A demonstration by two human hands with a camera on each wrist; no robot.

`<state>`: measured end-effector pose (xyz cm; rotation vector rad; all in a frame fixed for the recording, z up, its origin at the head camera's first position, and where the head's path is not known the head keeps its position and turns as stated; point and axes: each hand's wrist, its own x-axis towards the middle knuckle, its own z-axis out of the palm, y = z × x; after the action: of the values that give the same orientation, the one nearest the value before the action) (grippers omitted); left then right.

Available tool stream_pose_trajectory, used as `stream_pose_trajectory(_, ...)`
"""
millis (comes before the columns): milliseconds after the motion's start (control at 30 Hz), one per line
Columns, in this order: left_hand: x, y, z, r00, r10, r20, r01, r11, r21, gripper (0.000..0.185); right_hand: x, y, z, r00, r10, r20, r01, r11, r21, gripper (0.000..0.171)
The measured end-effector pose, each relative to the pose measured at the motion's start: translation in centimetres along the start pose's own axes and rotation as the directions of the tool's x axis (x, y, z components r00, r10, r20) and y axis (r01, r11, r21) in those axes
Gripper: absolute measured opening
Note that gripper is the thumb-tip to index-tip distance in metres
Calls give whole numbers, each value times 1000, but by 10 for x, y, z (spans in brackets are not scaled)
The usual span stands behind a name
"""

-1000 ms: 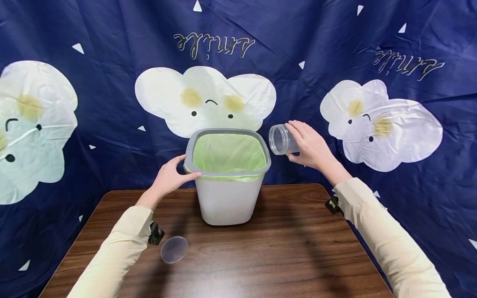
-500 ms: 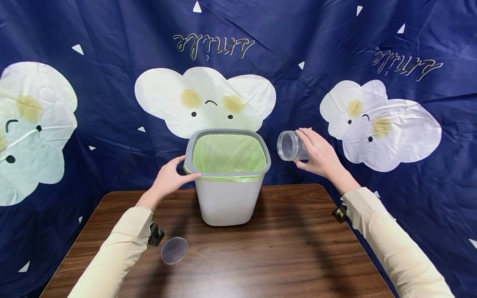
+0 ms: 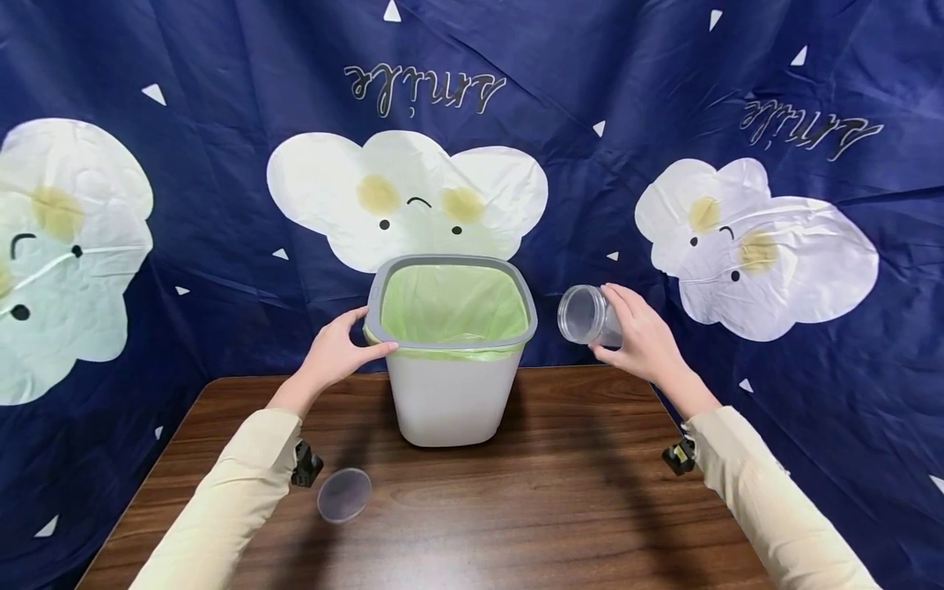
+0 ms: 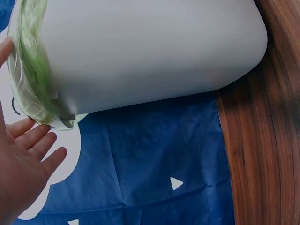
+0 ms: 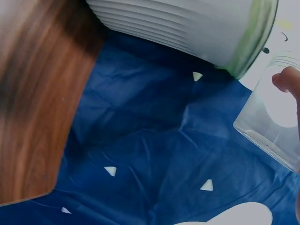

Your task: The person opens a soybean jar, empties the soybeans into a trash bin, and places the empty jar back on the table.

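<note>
While held sideways, jar mouth faces bin.

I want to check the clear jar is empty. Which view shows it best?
The head view: the clear jar lies sideways in the right hand, its open mouth facing the camera. The right wrist view catches only part of its wall; the left wrist view misses it.
</note>
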<state>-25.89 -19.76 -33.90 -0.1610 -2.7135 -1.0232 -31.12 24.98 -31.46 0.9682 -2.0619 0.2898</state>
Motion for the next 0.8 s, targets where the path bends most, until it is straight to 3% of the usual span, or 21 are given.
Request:
stream_pose_trajectory(300,-1,1,-1,1000,9,-5,-9,1000,7,91,-48,-9,27,984,173,35,-175,982,64,87)
stream_pose_trajectory(567,-1,1,0,1000,7,-4,-7,1000,2,91,-78,-18,47,968,248,24,-249,959,137,86)
stream_pose_trajectory(800,0,1,1,1000,7,1,-7,1000,6,92,-110,-27,67,941,337,12,-331,918,216,84)
